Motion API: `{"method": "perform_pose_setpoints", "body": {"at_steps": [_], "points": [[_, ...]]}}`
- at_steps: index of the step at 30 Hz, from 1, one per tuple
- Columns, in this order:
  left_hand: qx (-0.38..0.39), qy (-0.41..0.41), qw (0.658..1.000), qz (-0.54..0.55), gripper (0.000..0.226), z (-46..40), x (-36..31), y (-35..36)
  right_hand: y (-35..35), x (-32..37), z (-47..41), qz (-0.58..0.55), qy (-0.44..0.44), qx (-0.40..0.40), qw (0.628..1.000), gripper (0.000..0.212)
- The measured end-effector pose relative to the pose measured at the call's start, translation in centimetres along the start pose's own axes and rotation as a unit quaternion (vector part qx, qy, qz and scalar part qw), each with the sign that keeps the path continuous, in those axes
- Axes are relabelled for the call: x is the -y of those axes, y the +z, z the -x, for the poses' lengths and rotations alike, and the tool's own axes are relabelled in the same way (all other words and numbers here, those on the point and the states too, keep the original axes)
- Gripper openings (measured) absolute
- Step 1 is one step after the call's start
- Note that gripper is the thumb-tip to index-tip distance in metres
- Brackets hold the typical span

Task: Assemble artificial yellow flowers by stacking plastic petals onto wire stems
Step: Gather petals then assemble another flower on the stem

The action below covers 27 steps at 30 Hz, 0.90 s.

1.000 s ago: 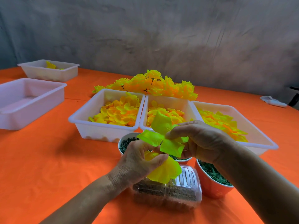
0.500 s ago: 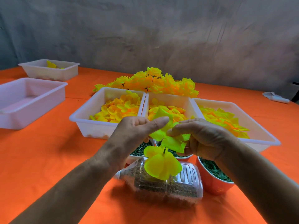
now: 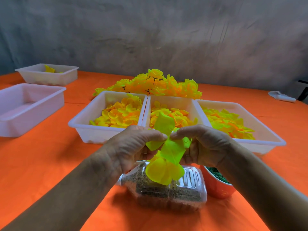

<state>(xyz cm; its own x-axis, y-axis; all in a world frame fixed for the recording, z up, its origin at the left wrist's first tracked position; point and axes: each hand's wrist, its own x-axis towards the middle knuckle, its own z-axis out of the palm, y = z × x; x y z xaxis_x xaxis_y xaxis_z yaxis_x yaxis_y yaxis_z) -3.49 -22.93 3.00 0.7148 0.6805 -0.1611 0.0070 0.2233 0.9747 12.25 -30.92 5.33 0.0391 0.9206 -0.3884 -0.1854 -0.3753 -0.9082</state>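
My left hand [image 3: 128, 149] and my right hand [image 3: 205, 147] meet in front of me and both pinch a half-built yellow-green flower [image 3: 168, 150]. Its upper petals stand up between my fingertips. A larger yellow petal layer [image 3: 164, 172] hangs below on the stem, which is hidden. Behind my hands stand three white trays of loose yellow petals: a left tray [image 3: 86, 124], a middle tray [image 3: 170, 100] and a right tray [image 3: 266, 139]. A heap of finished yellow flowers [image 3: 153, 84] lies behind the trays.
A clear plastic bottle [image 3: 166, 190] of brown grains lies on its side under my hands. A red bowl [image 3: 218, 187] of green parts stands to its right. Two more white trays [image 3: 33, 104] [image 3: 48, 75] sit far left on the orange tablecloth [image 3: 41, 164]. A white object [image 3: 281, 96] lies far right.
My left hand rose from under the flower to its top and now pinches it beside my right fingertips. The upper petals have been pressed down closer to the lower layer.
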Motion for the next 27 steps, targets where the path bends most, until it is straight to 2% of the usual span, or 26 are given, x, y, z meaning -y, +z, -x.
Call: {"method": "perform_pose_setpoints", "body": {"at_steps": [9,14,18,24,27], "points": [[0.006,0.001,1.000,0.008,0.011,0.2,-0.3,0.4,0.1,0.0,-0.1,0.003,0.013,0.009,1.000,0.038],[0.030,-0.024,0.999,0.029,0.036,-0.1,-0.1,0.4,-0.1,-0.2,-0.1,0.019,0.008,0.013,1.000,0.036],[0.029,-0.031,0.998,0.036,0.016,-0.1,0.1,0.7,-0.1,-0.5,-0.2,0.024,0.015,0.008,1.000,0.032],[0.001,-0.024,1.000,-0.001,0.004,-0.1,0.6,0.5,-0.1,-0.7,-0.2,0.031,0.018,0.005,0.999,0.029],[-0.044,-0.013,0.999,-0.016,0.033,-0.2,0.7,0.4,-0.1,-0.5,-0.1,0.044,0.014,0.001,0.999,0.027]]}}
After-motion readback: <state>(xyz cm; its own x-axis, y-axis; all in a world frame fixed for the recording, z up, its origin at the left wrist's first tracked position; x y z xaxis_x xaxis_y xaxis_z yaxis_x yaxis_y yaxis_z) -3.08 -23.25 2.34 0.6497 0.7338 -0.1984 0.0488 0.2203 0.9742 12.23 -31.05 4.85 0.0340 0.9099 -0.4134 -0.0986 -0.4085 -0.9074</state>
